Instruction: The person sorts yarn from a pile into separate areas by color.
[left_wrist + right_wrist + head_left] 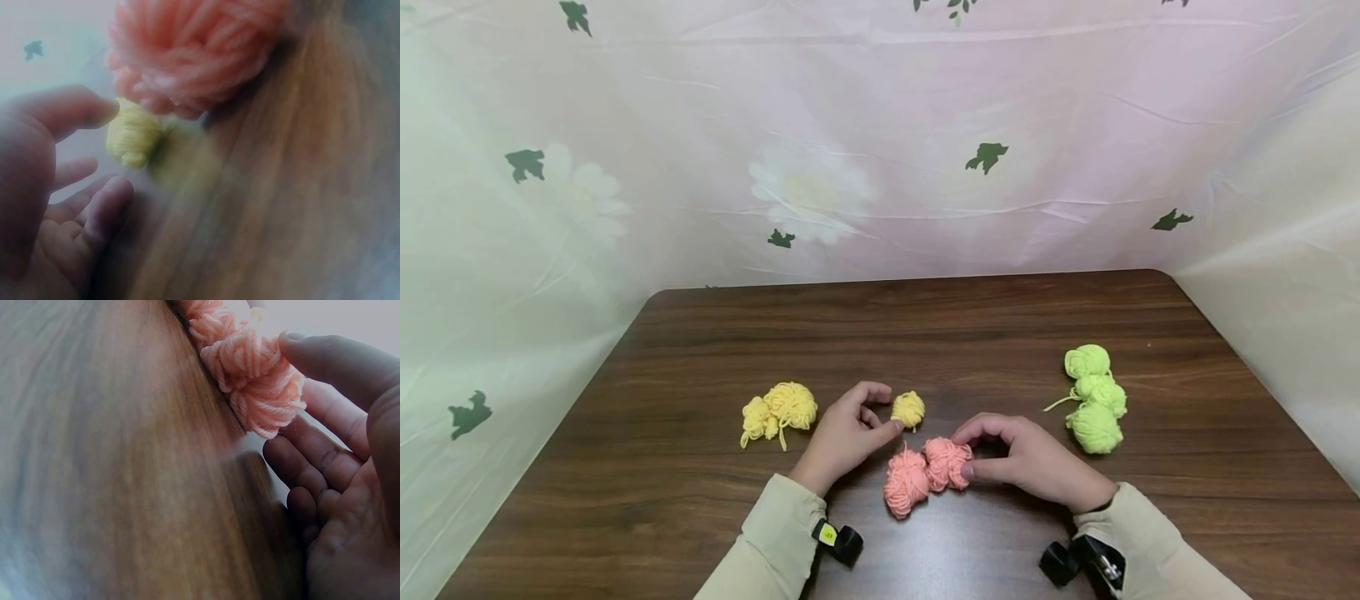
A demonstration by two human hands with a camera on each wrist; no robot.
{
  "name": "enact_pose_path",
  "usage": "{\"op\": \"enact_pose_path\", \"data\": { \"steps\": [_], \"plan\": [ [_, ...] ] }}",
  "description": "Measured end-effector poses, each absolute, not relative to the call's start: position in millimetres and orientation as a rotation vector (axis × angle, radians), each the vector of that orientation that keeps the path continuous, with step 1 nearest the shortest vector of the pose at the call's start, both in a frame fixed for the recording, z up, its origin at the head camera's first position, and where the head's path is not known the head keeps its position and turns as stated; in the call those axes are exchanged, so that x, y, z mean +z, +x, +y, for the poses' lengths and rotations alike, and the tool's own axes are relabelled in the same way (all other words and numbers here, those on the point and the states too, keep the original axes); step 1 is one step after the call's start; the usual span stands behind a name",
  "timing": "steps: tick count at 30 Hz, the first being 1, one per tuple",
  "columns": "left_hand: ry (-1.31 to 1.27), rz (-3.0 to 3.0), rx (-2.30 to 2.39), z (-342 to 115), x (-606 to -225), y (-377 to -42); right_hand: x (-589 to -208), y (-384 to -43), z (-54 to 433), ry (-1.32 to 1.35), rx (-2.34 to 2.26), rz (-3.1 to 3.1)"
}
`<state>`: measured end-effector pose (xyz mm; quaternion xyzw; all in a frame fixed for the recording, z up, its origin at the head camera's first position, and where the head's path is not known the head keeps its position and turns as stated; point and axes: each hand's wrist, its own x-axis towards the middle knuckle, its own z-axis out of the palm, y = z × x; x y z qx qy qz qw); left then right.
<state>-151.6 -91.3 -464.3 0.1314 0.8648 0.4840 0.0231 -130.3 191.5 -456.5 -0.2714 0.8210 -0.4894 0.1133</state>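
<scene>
Two pink yarn balls lie side by side in front of me. My right hand pinches the right pink yarn ball between thumb and fingers; the right wrist view shows the thumb against the yarn. The left pink yarn ball touches its neighbour and has a short loose end on top. My left hand is just left of a small yellow yarn ball, thumb and forefinger spread toward it. In the left wrist view its fingers stand apart; whether the thumb touches the yellow yarn I cannot tell.
More yellow yarn balls lie to the left of my left hand, with loose ends. Three green yarn balls form a row at the right, one strand trailing left. A patterned cloth hangs behind the brown wooden table.
</scene>
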Motion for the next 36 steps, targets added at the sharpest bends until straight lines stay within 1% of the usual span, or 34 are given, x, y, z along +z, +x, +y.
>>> {"op": "enact_pose_path", "data": {
  "steps": [6,13,25,30,36],
  "plan": [
    [0.409,2.691,1.491,-91,-465,-152,-457,-131,192,-0.792,-1.424,2.420],
    [0.496,2.783,1.341,-83,-465,-152,-458,-131,192,-0.810,-1.425,2.419],
    [0.519,2.871,1.165,-75,-461,-154,-458,-132,193,-0.824,-1.416,2.426],
    [0.524,2.883,1.152,-74,-460,-153,-458,-131,193,-0.815,-1.416,2.425],
    [0.471,2.863,1.203,-74,-462,-153,-459,-132,193,-0.821,-1.423,2.418]
  ]
}}
